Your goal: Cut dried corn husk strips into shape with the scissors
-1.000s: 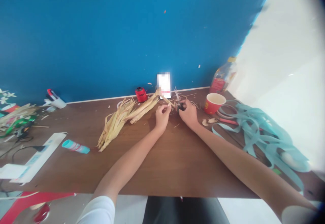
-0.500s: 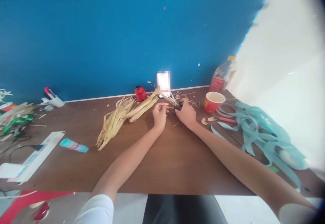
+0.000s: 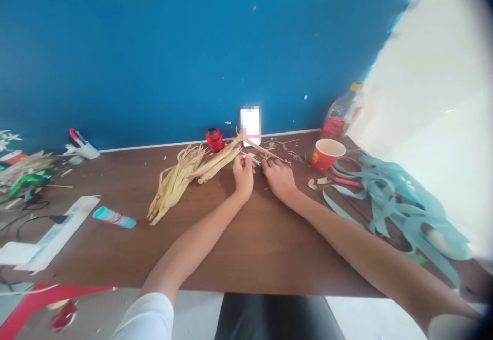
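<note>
My left hand (image 3: 243, 180) pinches a small pale piece of dried husk (image 3: 249, 155) between thumb and fingertips. Close on its right, my right hand (image 3: 280, 180) is closed around the dark handles of a pair of scissors (image 3: 254, 161). Their blades point left toward the pinched piece; whether they touch it I cannot tell. Just left of my hands lie dried corn husks (image 3: 221, 161), with a larger husk bundle (image 3: 175, 188) beside them. A thin husk strip (image 3: 269, 152) and several scraps (image 3: 295, 152) lie behind my right hand.
A lit phone (image 3: 250, 127) leans on the blue wall by a red ribbon roll (image 3: 214, 140). On the right stand a red paper cup (image 3: 322, 161) and a bottle (image 3: 341, 114), near tangled teal ribbon (image 3: 400, 201). At left lie a glue stick (image 3: 121, 220) and a power strip (image 3: 63, 232).
My right hand has turned, swinging the scissors from pointing away toward the wall to pointing left at my left hand. My left hand keeps its pinch. The view has shifted slightly.
</note>
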`<state>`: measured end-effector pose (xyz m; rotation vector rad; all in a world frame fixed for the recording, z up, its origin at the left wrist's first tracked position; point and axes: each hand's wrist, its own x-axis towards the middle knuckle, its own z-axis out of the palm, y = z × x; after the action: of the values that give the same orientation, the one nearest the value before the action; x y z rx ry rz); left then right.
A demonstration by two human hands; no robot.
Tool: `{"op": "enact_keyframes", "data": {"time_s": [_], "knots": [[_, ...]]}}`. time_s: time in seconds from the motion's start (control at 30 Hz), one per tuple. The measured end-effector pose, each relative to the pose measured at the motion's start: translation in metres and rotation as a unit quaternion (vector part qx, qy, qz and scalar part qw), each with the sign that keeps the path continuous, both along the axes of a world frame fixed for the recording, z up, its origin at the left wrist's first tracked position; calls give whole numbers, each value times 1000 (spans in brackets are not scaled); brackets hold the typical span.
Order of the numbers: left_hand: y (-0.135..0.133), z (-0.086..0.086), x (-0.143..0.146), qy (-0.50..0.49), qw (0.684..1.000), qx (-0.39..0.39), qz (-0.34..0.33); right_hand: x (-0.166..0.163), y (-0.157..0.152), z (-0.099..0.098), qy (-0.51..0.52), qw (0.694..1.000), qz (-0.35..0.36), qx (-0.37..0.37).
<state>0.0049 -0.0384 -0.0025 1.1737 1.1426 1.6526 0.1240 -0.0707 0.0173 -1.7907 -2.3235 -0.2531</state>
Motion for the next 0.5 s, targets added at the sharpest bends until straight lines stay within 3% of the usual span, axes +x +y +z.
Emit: {"op": "enact_keyframes", "data": {"time_s": [0.23,0.5], "knots": [[2,-2,0,46,999,-25,-8,1,4,-2,16,999,27,14],[2,-3,0,74,997,-23,2,13,17,-17,177,983,52,7]]}}
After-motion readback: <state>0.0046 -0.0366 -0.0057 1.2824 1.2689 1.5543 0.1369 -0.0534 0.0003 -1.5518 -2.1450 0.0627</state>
